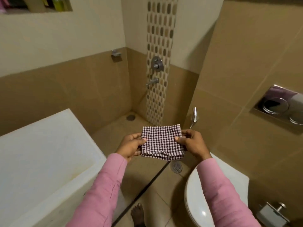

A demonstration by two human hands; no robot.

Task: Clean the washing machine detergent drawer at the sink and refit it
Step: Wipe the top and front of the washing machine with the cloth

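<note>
A folded purple-and-white checked cloth (161, 141) hangs in the air in front of me, above the bathroom floor. My left hand (131, 145) grips its left edge, thumb on top. My right hand (192, 143) pinches its right edge the same way. Both arms wear pink sleeves. The large white top of the washing machine (41, 161) fills the lower left. No detergent drawer and no sink show in this view.
A white toilet (196, 199) with its lid down stands at lower right, with a chrome flush plate (278, 105) on the wall above. A shower mixer (157, 63) and spout (151, 82) sit on the far mosaic strip. Floor drains (176, 167) lie below the cloth.
</note>
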